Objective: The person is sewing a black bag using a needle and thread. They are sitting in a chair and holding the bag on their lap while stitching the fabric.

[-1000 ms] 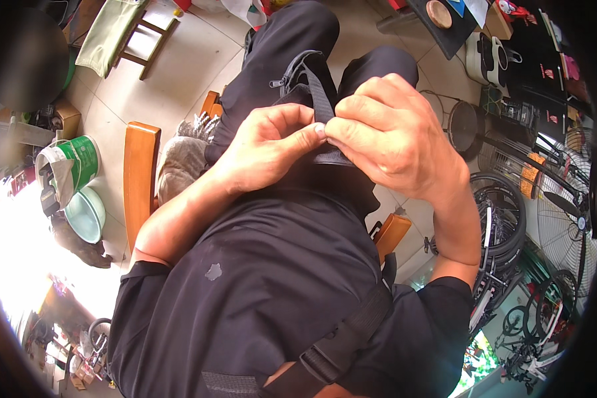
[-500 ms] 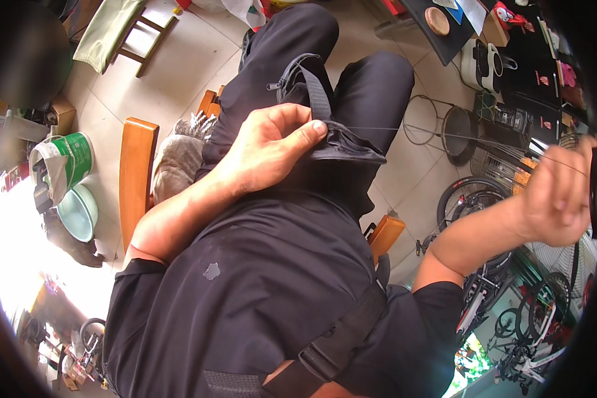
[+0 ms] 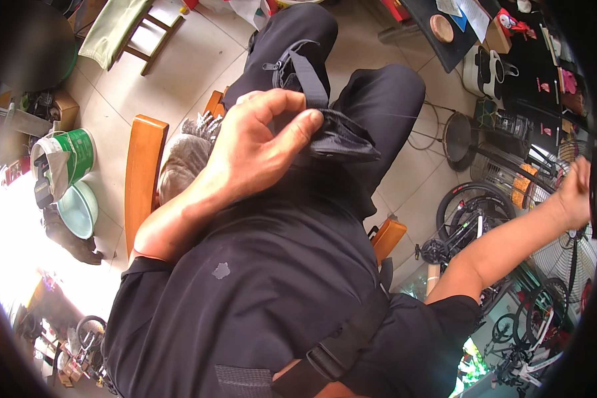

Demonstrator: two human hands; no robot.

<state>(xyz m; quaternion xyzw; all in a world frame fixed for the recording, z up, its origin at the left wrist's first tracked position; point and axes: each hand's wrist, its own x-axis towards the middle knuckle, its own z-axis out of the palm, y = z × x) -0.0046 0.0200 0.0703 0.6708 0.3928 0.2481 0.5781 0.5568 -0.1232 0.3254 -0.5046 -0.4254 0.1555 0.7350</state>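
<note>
partway, by the look of it

head view: black pouch (image 3: 346, 138) sits above the lap (image 3: 391, 99), thin thread (image 3: 414, 117) running off to the right, far end lost. so i judge it mid-work; done and remaining bits too small to tell. left hand (image 3: 262, 136) pinches the pouch edge, thumb and forefinger, elbow bent. right hand (image 3: 575, 192) is stretched far out right; fingers partly cut off, can't tell if gripping.

The bare right hand (image 3: 574, 199) is being cut off at the right edge, its grip hiding. The bare left hand (image 3: 259, 142) is covering part of the black zippered fabric pouch (image 3: 345, 137). A thin pale thread (image 3: 404, 117) is running rightward, too faint to trace.
</note>
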